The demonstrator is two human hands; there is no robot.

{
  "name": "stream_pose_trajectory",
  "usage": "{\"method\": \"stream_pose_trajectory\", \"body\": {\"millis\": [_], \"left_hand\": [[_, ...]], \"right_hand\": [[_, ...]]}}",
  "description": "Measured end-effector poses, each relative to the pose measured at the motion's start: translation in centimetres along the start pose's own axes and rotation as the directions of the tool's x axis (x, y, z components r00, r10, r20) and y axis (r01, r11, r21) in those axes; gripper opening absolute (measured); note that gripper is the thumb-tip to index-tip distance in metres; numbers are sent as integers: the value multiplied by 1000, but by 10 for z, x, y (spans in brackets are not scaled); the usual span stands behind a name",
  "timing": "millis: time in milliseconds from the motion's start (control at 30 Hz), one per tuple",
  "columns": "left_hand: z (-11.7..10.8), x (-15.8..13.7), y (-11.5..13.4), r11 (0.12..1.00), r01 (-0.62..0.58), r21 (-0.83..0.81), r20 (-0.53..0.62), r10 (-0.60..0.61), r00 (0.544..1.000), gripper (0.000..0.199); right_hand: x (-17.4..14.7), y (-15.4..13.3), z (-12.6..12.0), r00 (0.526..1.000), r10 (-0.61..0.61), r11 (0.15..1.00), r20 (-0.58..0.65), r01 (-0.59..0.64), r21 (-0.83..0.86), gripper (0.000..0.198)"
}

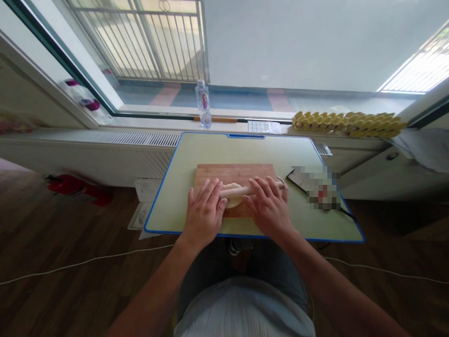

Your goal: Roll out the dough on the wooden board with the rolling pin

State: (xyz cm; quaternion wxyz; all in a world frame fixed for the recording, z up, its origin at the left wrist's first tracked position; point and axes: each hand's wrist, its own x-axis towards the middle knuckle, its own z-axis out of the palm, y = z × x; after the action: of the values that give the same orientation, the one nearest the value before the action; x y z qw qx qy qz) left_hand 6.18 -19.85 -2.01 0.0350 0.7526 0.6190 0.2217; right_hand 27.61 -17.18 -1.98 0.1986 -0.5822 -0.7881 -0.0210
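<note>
on the rolling pin [237,192] lie left hand [206,208], right hand [268,204] — flattened.

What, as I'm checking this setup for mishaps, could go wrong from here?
Uneven pressure from the left hand and right hand on the rolling pin could leave the dough lopsided. The wooden board might slide on the tabletop. The phone-like device lies near a black cable crossing the edge; if connected, a snag might drag it.
</note>
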Motion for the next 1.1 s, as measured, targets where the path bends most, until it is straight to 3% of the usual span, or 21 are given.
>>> {"method": "stream_pose_trajectory", "body": {"millis": [233, 600, 933, 1100], "left_hand": [[-5, -32, 8, 996, -92, 23, -7, 92, 996, 59], [-3, -50, 13, 990, -131, 52, -29, 133, 991, 67], [12, -61, 11, 986, -165, 0, -138, 163, 977, 66], [12, -56, 10, 991, -131, 3, -131, 130, 983, 64]], "right_hand": [[-39, 2, -7, 1000, 0, 999, -18, 1, 39, 49], [-28, 2, 2, 1000, -1, 999, -26, 2, 40, 51], [-31, 2, 2, 1000, 10, 999, 1, -10, 38, 50], [-25, 1, 0, 1000, 8, 999, 0, -8, 39, 49]]}}
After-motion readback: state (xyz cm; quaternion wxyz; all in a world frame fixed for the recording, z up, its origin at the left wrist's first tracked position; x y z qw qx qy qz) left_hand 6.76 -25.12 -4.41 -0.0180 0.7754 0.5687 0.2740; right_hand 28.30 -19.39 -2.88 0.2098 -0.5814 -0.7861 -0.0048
